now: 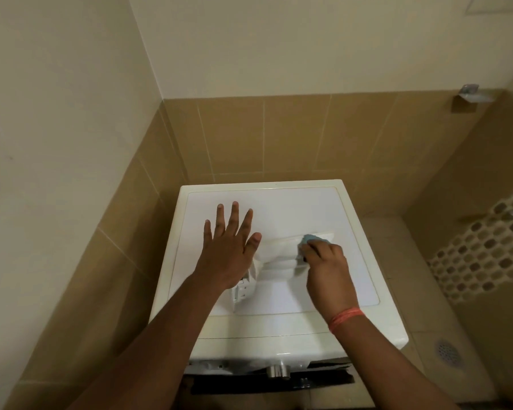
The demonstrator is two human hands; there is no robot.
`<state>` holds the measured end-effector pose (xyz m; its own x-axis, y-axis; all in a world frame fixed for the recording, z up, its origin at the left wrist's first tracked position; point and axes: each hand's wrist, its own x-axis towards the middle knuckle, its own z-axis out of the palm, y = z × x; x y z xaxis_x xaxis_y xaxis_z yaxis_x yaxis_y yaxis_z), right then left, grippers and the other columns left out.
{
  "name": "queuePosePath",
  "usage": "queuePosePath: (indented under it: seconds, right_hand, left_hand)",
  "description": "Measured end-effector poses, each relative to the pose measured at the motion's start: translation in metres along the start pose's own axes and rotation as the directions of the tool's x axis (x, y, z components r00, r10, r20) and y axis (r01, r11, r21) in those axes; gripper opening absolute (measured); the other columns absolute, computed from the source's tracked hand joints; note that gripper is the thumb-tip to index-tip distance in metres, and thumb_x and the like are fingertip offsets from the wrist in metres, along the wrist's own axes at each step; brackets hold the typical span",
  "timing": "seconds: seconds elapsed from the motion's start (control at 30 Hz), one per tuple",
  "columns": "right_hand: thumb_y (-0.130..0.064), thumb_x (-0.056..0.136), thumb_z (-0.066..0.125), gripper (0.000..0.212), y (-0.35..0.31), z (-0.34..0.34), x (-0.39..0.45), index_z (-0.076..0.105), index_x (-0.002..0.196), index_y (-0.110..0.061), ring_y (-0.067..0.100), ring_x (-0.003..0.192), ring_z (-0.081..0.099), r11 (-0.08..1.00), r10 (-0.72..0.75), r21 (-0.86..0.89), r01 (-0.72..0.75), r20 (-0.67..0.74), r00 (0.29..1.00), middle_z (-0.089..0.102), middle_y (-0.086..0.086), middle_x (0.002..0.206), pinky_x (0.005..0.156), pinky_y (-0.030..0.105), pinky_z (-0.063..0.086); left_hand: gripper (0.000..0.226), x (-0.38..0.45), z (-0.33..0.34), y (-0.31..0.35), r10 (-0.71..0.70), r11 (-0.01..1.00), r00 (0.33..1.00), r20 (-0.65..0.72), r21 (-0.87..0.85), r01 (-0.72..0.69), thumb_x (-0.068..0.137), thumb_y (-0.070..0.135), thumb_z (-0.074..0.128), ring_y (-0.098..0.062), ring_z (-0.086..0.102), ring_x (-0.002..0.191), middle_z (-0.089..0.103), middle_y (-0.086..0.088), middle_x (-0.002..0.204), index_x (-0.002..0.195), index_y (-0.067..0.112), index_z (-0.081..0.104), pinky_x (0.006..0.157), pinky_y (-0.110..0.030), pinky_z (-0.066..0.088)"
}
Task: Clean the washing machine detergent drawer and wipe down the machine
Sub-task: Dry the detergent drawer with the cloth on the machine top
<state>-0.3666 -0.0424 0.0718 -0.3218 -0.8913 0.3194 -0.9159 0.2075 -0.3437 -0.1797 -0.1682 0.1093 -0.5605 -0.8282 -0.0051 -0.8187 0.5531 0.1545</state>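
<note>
The white washing machine (pixel 353 255) stands below me in a tiled corner, seen from above. The white detergent drawer (pixel 279 255) lies removed on its top, slightly left of centre. My left hand (pixel 228 247) is spread flat, fingers apart, with the palm pressing on the drawer's left end and the lid. My right hand (pixel 326 267) is closed on a light blue cloth (pixel 308 239) and presses it onto the drawer's right part. An orange band circles my right wrist.
Tan tiled walls close in behind and to the left of the machine. A chrome knob (pixel 276 370) sticks out at the machine's front. On the right are a patterned mat (pixel 486 250), a floor drain (pixel 447 352) and a wall fitting (pixel 468 94).
</note>
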Motion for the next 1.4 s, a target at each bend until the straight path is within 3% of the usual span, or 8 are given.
queuePosePath:
  seconds: [0.27,0.43,0.6,0.7,0.83,0.97,1.13,1.4]
  right_hand:
    - [0.000,0.084,0.063,0.048,-0.067,0.013,0.004,0.063,0.129,-0.018,0.023,0.120,0.053,0.927,-0.339,0.197,0.318,0.079,0.938,0.060,0.001,0.131,0.105,0.033,0.044]
    - [-0.025,0.099,0.036,0.043,0.005,0.000,0.000,0.047,0.141,-0.028,0.015,0.129,0.042,0.980,-0.183,0.096,0.175,0.081,0.980,0.045,-0.002,0.142,0.110,0.032,0.036]
    - [-0.030,0.095,0.050,0.016,0.012,-0.002,0.009,0.054,0.080,-0.023,0.017,0.083,0.055,0.998,-0.043,-0.042,0.041,-0.047,0.998,0.054,-0.002,0.086,0.077,0.037,0.047]
    - [-0.017,0.097,0.055,0.013,-0.041,0.010,0.003,0.062,0.101,-0.026,0.008,0.106,0.055,0.963,-0.157,0.217,0.158,-0.024,0.987,0.060,-0.004,0.109,0.096,0.032,0.046]
    - [-0.003,0.089,0.060,0.041,-0.058,0.025,0.001,0.061,0.129,-0.012,0.025,0.128,0.046,0.872,-0.450,0.209,0.442,-0.010,0.893,0.054,0.008,0.137,0.108,0.030,0.040]
    - [-0.020,0.096,0.056,0.023,-0.002,0.012,0.005,0.069,0.115,-0.023,0.012,0.115,0.058,0.959,-0.204,0.182,0.216,-0.087,0.975,0.065,-0.007,0.120,0.101,0.030,0.045]
    - [0.001,0.085,0.045,0.027,0.022,0.001,0.008,0.060,0.101,-0.014,0.013,0.093,0.045,0.994,-0.060,0.088,0.067,-0.076,0.995,0.057,0.005,0.104,0.083,0.028,0.040]
    - [0.003,0.084,0.057,0.043,-0.050,0.021,-0.003,0.064,0.125,-0.010,0.024,0.124,0.048,0.869,-0.453,0.224,0.442,-0.002,0.891,0.056,0.009,0.132,0.111,0.028,0.036]
  left_hand:
    - [0.080,0.000,-0.002,0.003,-0.019,0.997,0.999,-0.043,0.067,0.022,0.072,0.075,-0.032,-0.030,-0.029,0.145,-0.034,0.001,0.157,0.143,0.038,-0.031,0.118,-0.059,-0.009]
    - [0.082,0.002,0.001,-0.001,0.016,0.998,0.999,-0.041,0.069,-0.014,0.077,0.075,-0.026,-0.030,-0.027,0.146,-0.031,0.000,0.158,0.149,0.036,-0.023,0.117,-0.056,-0.009]
    - [0.093,0.003,0.002,-0.002,0.033,0.999,0.999,0.010,-0.023,-0.033,0.071,0.078,-0.030,-0.027,-0.027,0.146,-0.031,0.002,0.158,0.152,0.034,-0.018,0.119,-0.052,-0.007]
    - [0.102,0.005,0.002,-0.003,0.016,0.994,0.999,0.044,-0.110,-0.011,0.064,0.083,-0.031,-0.024,-0.027,0.147,-0.031,0.004,0.158,0.152,0.034,-0.017,0.120,-0.051,-0.006]
    - [0.103,0.007,0.001,-0.003,0.001,0.985,0.999,0.052,-0.174,0.008,0.064,0.084,-0.029,-0.020,-0.027,0.147,-0.029,0.006,0.159,0.153,0.035,-0.012,0.121,-0.051,-0.007]
    - [0.101,0.005,0.002,-0.005,-0.003,0.973,0.999,0.033,-0.230,0.011,0.068,0.083,-0.026,-0.018,-0.027,0.147,-0.029,0.006,0.159,0.154,0.034,-0.009,0.119,-0.047,-0.008]
    - [0.073,-0.009,0.003,-0.002,-0.206,0.799,0.978,0.016,-0.575,0.178,0.091,0.061,0.012,-0.012,-0.016,0.150,-0.019,0.008,0.162,0.156,0.032,-0.003,0.123,-0.049,-0.004]
    - [0.058,-0.024,0.012,-0.018,-0.263,0.629,0.961,0.083,-0.741,0.237,0.093,0.066,0.023,-0.012,-0.005,0.152,-0.008,0.014,0.164,0.144,0.051,0.000,0.122,-0.054,0.004]
